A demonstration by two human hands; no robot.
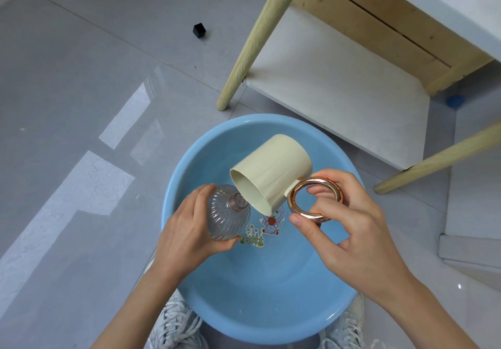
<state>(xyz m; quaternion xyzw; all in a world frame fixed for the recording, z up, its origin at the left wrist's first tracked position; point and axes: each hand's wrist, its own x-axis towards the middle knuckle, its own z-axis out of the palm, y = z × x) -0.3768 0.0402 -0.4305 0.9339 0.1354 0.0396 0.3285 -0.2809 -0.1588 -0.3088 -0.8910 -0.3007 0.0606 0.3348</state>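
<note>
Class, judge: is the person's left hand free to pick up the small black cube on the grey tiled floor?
Probably not yet. The left hand grips a ribbed clear glass bottle over the round blue plastic basin, and the small black cube lies well beyond the basin, though nothing blocks the floor between.

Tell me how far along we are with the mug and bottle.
Done: the bottle is open, mouth bare. In hand: the left hand holds it over the basin while the right hand tips the mug by its ring handle, lip at the mouth. No stream shows, and the fill level is unclear. Left: probably finishing the pour and capping the bottle.
</note>
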